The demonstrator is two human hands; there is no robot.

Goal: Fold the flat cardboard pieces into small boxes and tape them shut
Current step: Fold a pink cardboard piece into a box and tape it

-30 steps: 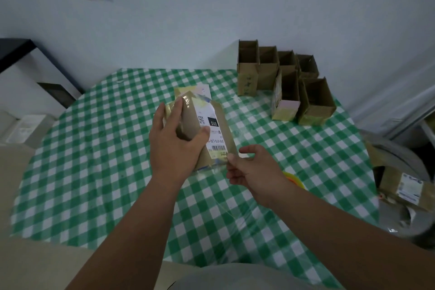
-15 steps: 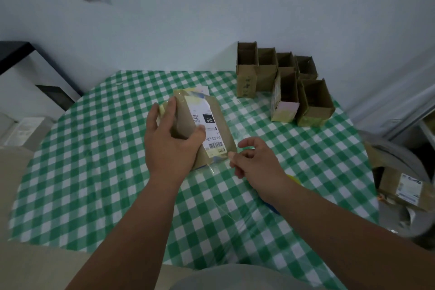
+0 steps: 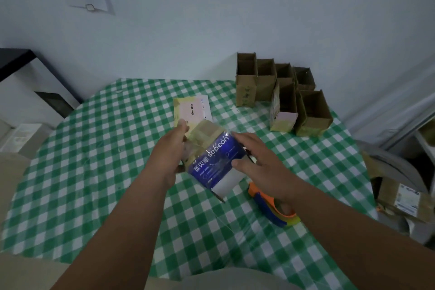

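Mid-frame, the left hand (image 3: pixel 170 153) is gripping the small box (image 3: pixel 211 162), fingers curled round its far end. The right hand (image 3: pixel 256 165) is lying with straight fingers over its blue printed face. A tape dispenser (image 3: pixel 270 207) is sitting on the checked table (image 3: pixel 94 172) at lower right.

One head cam only, so no 2nd view to overlap with. It looks fwd and down from above the person's chest, wide-angle w/ bent edges, facing the checked table (image 3: pixel 98 172) and the wall (image 3: pixel 211 19) behind it. Close range: both forearms run in from the bottom edge, left hand (image 3: pixel 170 153) and right hand (image 3: pixel 256 160) near centre.
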